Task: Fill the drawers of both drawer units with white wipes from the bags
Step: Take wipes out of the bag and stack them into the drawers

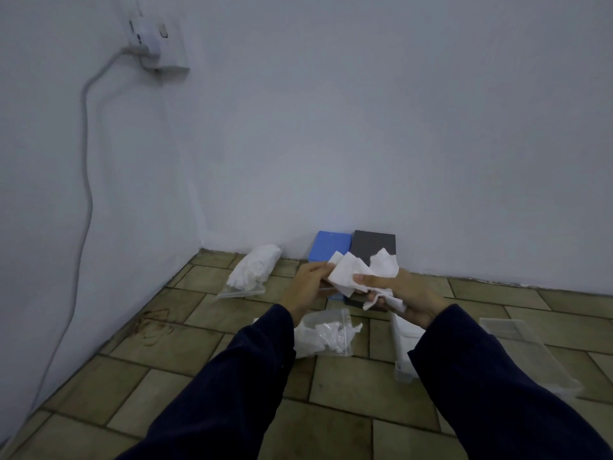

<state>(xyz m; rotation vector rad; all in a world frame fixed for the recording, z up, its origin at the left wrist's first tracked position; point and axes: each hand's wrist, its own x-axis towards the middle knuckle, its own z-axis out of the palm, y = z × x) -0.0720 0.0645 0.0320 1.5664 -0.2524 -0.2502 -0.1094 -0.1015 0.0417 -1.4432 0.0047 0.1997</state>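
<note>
Head view: you are pinching loose wipes [358, 272] in both hands, left hand [306, 283] and right hand [403, 293], above the blue unit [331, 245] and grey unit [374, 245]. Gripping this loosely, you are risking sheets slipping onto the floor [348, 393] beside the open bag [326, 333].

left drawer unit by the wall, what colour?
Blue: the left drawer unit beside the dark grey one, head view.

pale bluish-white walls [365, 127], tan tiled floor [348, 386], wall socket [156, 38], grey cable [86, 161] hanging down
</note>
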